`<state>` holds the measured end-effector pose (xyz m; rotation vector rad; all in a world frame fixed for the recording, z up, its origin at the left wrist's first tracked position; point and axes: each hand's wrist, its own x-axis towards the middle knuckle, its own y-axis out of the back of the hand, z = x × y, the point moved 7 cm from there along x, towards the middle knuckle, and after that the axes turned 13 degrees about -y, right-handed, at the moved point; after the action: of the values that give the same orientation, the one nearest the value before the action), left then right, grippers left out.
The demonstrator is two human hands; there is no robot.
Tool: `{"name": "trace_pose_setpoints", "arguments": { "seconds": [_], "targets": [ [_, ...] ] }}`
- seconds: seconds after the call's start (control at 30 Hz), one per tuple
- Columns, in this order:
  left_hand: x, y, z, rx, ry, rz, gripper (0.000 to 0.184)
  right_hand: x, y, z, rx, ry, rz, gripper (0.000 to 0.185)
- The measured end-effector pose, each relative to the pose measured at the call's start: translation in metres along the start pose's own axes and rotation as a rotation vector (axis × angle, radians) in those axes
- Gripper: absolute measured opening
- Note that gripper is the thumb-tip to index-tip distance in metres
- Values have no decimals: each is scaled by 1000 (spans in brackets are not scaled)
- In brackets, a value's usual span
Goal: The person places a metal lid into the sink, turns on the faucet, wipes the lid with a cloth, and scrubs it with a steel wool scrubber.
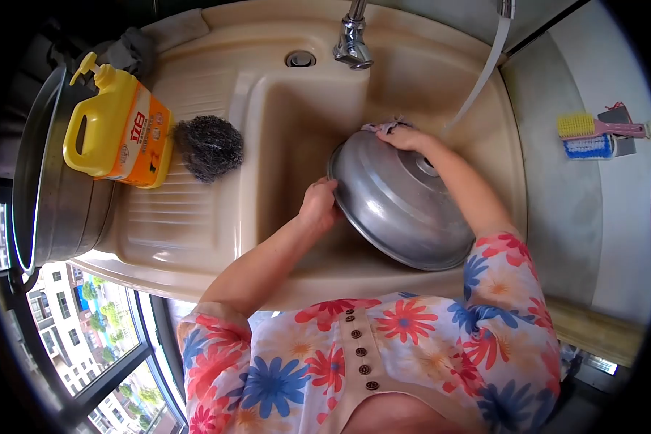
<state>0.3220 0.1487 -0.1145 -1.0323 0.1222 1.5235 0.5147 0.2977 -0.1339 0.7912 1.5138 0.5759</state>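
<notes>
In the sink point(300, 155), the lid point(390, 195) is between the two hands: the left hand point(318, 206) at its left rim, the right hand point(403, 137) with a cloth point(376, 127) at its far edge. On the drainboard point(173, 235), to the left, the scouring pad point(211, 148) lies beside the bottle point(150, 137). Behind is the tap point(352, 47); at right, the brushes point(594, 130), perhaps on the wall.

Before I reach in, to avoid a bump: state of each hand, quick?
Left hand: closed, holding the domed metal lid by its rim.
Right hand: holding a cloth at the lid's far edge.
</notes>
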Motion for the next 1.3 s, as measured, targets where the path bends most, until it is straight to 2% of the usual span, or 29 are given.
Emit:
{"name": "trace_pose_setpoints", "arguments": {
  "seconds": [0.07, 0.13, 0.17, 0.23, 0.3, 0.37, 0.43, 0.5, 0.53, 0.57, 0.6, 0.67, 0.7, 0.8, 0.9, 0.97, 1.03, 1.07, 1.1, 1.13, 1.17, 1.2, 1.27, 1.3],
  "targets": [
    [5, -2, 2, 1, -24, -64, 31, 41, -5, 31, 89, 83, -129, 50],
    [6, -3, 3, 17, -36, -88, 31, 39, 3, 71, -174, -187, -156, 49],
    [6, -5, 4, 29, -43, -80, 30, 60, -12, 115, 45, -206, -89, 47],
    [3, -10, 13, 41, -57, -80, 30, 66, -21, 143, 272, -271, -32, 44],
    [-5, -17, 20, 49, -63, -101, 30, 58, -22, 154, 297, -382, -55, 42],
    [1, -14, 15, 54, -71, -103, 30, 55, -20, 119, 542, -246, -34, 42],
    [6, -11, 12, 66, -78, -88, 29, 52, -10, 79, 508, -222, -51, 43],
    [7, -8, 12, 70, -76, -71, 28, 6, 3, 10, 531, -7, -164, 48],
    [8, -6, 11, 69, -74, -61, 28, -20, 9, -22, 383, 132, -126, 49],
    [9, -4, 8, 60, -61, -48, 28, -51, 14, -51, 170, 361, -42, 48],
    [12, -1, 5, 47, -51, -36, 29, -71, 4, -62, 83, 441, 49, 46],
    [12, -1, 5, 11, -32, -41, 30, -133, -1, -77, 103, 574, 167, 41],
    [10, -4, 8, -10, -24, -60, 32, -163, -4, -81, -29, 633, 281, 40],
    [4, -10, 16, -56, -8, -76, 33, -228, -9, -88, -319, 690, 344, 37],
    [7, -13, 13, -108, -25, -88, 38, -198, -5, -78, -225, 666, 298, 38],
    [3, -14, 12, -76, -5, -36, 39, -145, 6, -78, -32, 487, 221, 38],
    [5, -13, 11, -59, -18, -77, 39, -78, 14, -68, 128, 441, 134, 40],
    [6, -13, 13, -54, -29, -98, 39, -49, 17, -50, 113, 287, 138, 41],
    [5, -14, 17, -47, -46, -104, 39, -11, 7, -23, 172, 158, 14, 41],
    [4, -15, 18, -46, -59, -111, 39, 2, 8, 1, 241, 146, 9, 41],
    [3, -17, 18, -48, -67, -118, 38, -3, 14, 22, 259, 1, -49, 39],
    [3, -19, 17, -37, -64, -126, 36, 29, 8, 55, 112, -21, -26, 36],
    [2, -20, 19, -19, -63, -140, 32, 11, 24, 97, 243, -72, 71, 34],
    [1, -20, 20, -12, -68, -156, 32, -1, 24, 113, 358, -175, 39, 32]
  ]
}}
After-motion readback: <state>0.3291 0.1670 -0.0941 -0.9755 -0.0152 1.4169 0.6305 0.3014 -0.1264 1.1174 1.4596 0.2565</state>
